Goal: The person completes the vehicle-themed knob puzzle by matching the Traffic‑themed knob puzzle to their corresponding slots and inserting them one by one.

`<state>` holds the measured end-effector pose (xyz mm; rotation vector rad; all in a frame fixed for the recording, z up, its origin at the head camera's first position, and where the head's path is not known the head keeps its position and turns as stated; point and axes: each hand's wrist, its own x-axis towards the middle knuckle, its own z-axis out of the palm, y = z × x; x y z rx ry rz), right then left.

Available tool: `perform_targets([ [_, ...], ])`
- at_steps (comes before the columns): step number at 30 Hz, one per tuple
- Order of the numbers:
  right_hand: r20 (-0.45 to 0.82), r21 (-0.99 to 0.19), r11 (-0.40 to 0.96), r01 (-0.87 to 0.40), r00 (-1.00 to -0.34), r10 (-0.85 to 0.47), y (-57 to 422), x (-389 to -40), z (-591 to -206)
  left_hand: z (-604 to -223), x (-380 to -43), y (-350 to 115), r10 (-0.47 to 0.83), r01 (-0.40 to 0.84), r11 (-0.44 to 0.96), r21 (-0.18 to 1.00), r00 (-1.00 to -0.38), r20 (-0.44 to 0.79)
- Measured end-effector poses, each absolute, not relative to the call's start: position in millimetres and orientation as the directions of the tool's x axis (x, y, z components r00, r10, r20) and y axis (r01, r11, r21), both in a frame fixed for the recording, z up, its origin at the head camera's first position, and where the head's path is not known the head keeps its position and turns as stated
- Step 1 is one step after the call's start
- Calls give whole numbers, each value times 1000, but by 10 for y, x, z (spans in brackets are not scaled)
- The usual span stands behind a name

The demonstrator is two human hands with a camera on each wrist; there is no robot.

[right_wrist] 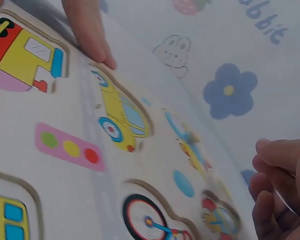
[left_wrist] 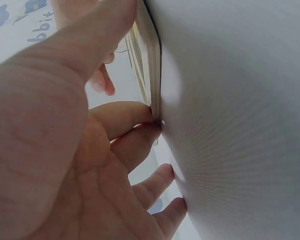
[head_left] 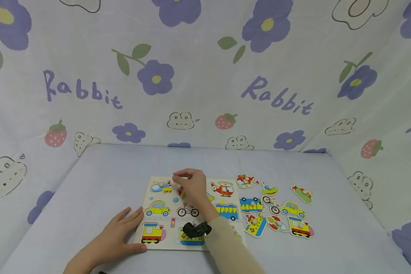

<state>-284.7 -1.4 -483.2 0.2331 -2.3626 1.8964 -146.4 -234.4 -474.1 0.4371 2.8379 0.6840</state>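
Note:
A wooden puzzle board with vehicle pictures lies on the table. My left hand rests against its left side, fingers spread and thumb at the near corner; in the left wrist view two fingertips touch the board's edge. My right hand is above the board's far part, fingers loosely bent, with nothing visible in them. Beside its fingertips, a knobbed airplane piece sits at the board's far left corner. The right wrist view shows this airplane blurred, apart from the right hand. The right hand partly hides the rocket picture.
Right of the board lie several loose knobbed pieces, among them a helicopter, a bus, a bicycle, a car, a ship, a rocket, a train and a submarine. A printed cloth hangs behind.

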Motion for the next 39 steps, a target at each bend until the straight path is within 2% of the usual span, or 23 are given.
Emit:
perform_targets([
  [6, 154, -965, 208, -159, -987, -42, 166, -2870, -4763, -4739, -1441, -2350, 328, 240, 846, 476, -939, -108],
  [13, 213, -953, 217, -214, -977, -27, 515, -2887, -4640, -4726, -1456, -2351, 332, 251, 843, 476, -939, -92],
  [25, 258, -892, 387, -235, -966, 8, 1533, -2809, -4543, -4706, -1436, -2342, 316, 222, 846, 485, -941, -120],
  [33, 181, -899, 411, -150, -983, 38, 2314, -2703, -4425, -4740, -1437, -2355, 335, 246, 838, 486, -936, -105],
  [39, 120, -862, 500, -87, -992, 33, 2696, -2526, -4496, -4744, -1428, -2382, 340, 255, 836, 486, -936, -93],
])
